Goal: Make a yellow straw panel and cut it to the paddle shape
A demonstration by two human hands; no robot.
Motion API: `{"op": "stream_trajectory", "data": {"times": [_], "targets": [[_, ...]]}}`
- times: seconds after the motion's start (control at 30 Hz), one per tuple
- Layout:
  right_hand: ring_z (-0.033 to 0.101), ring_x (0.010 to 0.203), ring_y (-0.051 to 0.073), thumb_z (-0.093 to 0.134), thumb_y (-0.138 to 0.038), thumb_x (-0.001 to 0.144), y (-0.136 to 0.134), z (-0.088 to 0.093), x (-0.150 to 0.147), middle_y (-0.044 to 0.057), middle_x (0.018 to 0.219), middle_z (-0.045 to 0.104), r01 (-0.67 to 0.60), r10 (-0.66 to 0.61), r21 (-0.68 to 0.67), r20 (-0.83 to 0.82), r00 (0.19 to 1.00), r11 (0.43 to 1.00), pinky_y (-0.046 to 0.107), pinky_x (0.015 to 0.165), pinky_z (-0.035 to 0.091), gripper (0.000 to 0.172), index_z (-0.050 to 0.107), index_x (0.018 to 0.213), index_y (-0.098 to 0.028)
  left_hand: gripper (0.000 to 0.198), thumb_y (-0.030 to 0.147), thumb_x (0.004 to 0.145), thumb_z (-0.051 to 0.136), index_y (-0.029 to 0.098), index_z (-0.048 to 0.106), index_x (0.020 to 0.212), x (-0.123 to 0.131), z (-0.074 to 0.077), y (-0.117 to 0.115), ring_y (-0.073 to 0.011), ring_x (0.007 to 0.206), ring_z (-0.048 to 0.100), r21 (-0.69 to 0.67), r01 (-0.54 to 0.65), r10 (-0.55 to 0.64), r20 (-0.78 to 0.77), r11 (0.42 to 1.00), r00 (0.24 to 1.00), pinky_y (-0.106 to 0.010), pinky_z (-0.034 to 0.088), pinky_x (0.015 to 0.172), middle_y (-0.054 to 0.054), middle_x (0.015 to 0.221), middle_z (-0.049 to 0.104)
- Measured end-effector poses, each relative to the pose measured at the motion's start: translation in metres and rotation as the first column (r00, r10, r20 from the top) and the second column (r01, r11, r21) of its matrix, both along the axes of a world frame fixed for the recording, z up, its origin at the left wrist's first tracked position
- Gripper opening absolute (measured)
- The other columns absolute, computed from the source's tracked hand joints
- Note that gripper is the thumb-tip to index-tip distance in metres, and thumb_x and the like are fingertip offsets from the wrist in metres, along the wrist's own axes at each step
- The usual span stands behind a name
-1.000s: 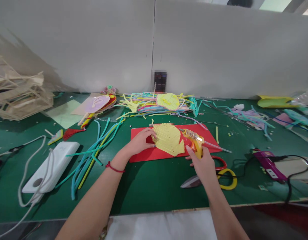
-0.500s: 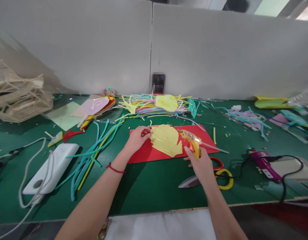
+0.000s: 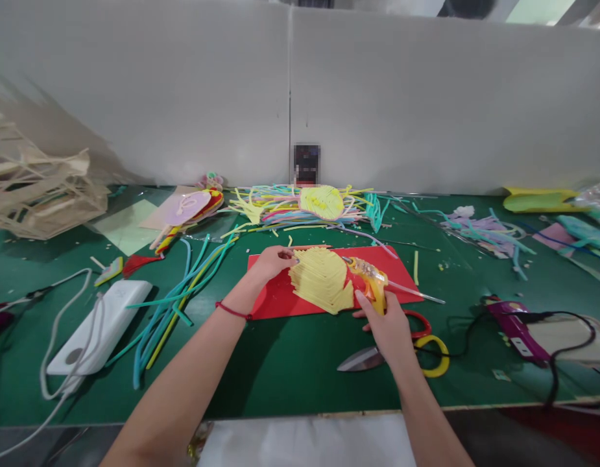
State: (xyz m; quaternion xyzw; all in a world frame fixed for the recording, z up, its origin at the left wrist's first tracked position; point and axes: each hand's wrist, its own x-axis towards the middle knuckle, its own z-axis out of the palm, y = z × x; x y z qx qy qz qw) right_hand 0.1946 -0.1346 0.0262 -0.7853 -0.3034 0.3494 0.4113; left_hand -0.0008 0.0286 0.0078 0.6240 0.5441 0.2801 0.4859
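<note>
A yellow leaf-shaped piece (image 3: 322, 279) built of yellow strips lies on a red sheet (image 3: 280, 298) in the middle of the green table. My left hand (image 3: 271, 262) rests on the leaf's upper left edge, fingers curled against it. My right hand (image 3: 384, 323) grips an orange glue gun (image 3: 370, 279) whose nozzle points left toward the leaf's upper right side. A clear glue stick (image 3: 416, 293) juts out behind the gun.
Red-and-yellow-handled scissors (image 3: 407, 350) lie under my right wrist. Coloured strips (image 3: 178, 292) sprawl left and along the back. A white power bank (image 3: 102, 327) with cables sits at the left, a purple glue gun (image 3: 516, 324) at the right, and a wooden stack (image 3: 41, 188) at far left.
My left hand has slid from the leaf's left side up to its top left edge. The right hand and glue gun have held nearly still. The view shifted slightly.
</note>
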Motion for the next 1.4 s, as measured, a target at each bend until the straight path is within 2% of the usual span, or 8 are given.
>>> {"op": "stream_trajectory", "data": {"times": [0.27, 0.43, 0.63, 0.8, 0.93, 1.17, 1.23, 1.4], "targets": [[0.067, 0.067, 0.026, 0.065, -0.056, 0.065, 0.0, 0.0, 0.002, 0.004, 0.069, 0.068, 0.013, -0.012, 0.02, -0.017, 1.0, 1.0, 0.033, 0.05, 0.051, 0.051, 0.051, 0.097, -0.019, 0.024, 0.022, 0.057, 0.072, 0.018, 0.052, 0.071, 0.003, 0.013, -0.008, -0.0113, 0.06, 0.054, -0.069, 0.035, -0.028, 0.103, 0.997, 0.994, -0.027, 0.043, 0.061, 0.005, 0.061, 0.054], [0.063, 0.055, 0.022, 0.065, -0.06, 0.064, -0.001, 0.0, 0.005, 0.001, 0.061, 0.065, 0.031, -0.031, -0.001, -0.022, 0.999, 1.0, 0.031, 0.047, 0.048, 0.054, 0.051, 0.097, -0.02, 0.031, 0.023, 0.056, 0.074, 0.017, 0.059, 0.083, 0.002, 0.028, -0.011, -0.0138, 0.069, 0.057, -0.045, 0.028, -0.022, 0.131, 0.999, 0.991, -0.028, 0.044, 0.065, 0.002, 0.069, 0.058], [0.052, 0.048, 0.015, 0.063, -0.063, 0.063, -0.005, -0.009, 0.01, -0.005, 0.055, 0.054, 0.039, -0.042, 0.069, 0.05, 0.998, 0.997, 0.028, 0.049, 0.043, 0.052, 0.052, 0.089, -0.02, 0.033, 0.025, 0.052, 0.078, 0.015, 0.063, 0.079, -0.004, 0.037, -0.018, -0.0146, 0.076, 0.058, -0.05, -0.049, 0.056, 0.154, 0.998, 0.986, -0.028, 0.046, 0.071, -0.001, 0.079, 0.064], [0.05, 0.053, 0.014, 0.066, -0.062, 0.06, -0.002, -0.015, 0.011, -0.005, 0.061, 0.052, 0.128, -0.139, 0.115, 0.093, 0.986, 0.985, 0.028, 0.052, 0.042, 0.051, 0.051, 0.087, -0.021, 0.035, 0.031, 0.051, 0.078, 0.016, 0.058, 0.076, -0.012, 0.028, -0.034, -0.0122, 0.068, 0.057, -0.121, -0.23, 0.256, 0.281, 0.965, 0.925, -0.024, 0.046, 0.062, 0.001, 0.074, 0.061], [0.049, 0.057, 0.015, 0.068, -0.062, 0.057, 0.001, -0.015, 0.013, -0.004, 0.064, 0.052, 0.154, -0.168, 0.098, 0.16, 0.973, 0.983, 0.029, 0.056, 0.042, 0.053, 0.049, 0.085, -0.021, 0.036, 0.037, 0.058, 0.071, 0.017, 0.053, 0.083, -0.016, 0.012, -0.061, -0.015, 0.076, 0.061, -0.153, -0.341, 0.372, 0.286, 0.927, 0.883, -0.028, 0.05, 0.068, -0.002, 0.086, 0.063], [0.054, 0.07, 0.02, 0.064, -0.062, 0.059, 0.001, -0.014, 0.017, 0.003, 0.079, 0.058, 0.115, -0.126, 0.057, 0.266, 0.956, 0.992, 0.033, 0.067, 0.043, 0.054, 0.051, 0.09, -0.02, 0.027, 0.033, 0.067, 0.067, 0.018, 0.051, 0.083, -0.021, 0.004, -0.102, -0.018, 0.074, 0.065, -0.147, -0.347, 0.364, 0.116, 0.926, 0.924, -0.033, 0.052, 0.07, -0.004, 0.089, 0.064], [0.054, 0.07, 0.021, 0.063, -0.064, 0.059, 0.0, -0.015, 0.019, 0.004, 0.08, 0.059, 0.107, -0.116, 0.046, 0.303, 0.946, 0.993, 0.034, 0.067, 0.043, 0.057, 0.051, 0.094, -0.02, 0.024, 0.035, 0.072, 0.063, 0.018, 0.05, 0.083, -0.025, 0.007, -0.108, -0.0181, 0.069, 0.064, -0.068, -0.349, 0.351, 0.011, 0.935, 0.936, -0.033, 0.052, 0.065, -0.003, 0.084, 0.062], [0.056, 0.064, 0.022, 0.063, -0.069, 0.054, 0.0, -0.015, 0.026, 0.002, 0.072, 0.058, 0.077, -0.07, -0.005, 0.375, 0.924, 0.997, 0.034, 0.062, 0.044, 0.067, 0.052, 0.097, -0.02, 0.009, 0.024, 0.082, 0.055, 0.019, 0.056, 0.089, -0.026, 0.019, -0.123, -0.0183, 0.075, 0.059, 0.404, -0.261, 0.412, -0.352, 0.877, 0.841, -0.033, 0.048, 0.069, -0.004, 0.088, 0.058]]}}
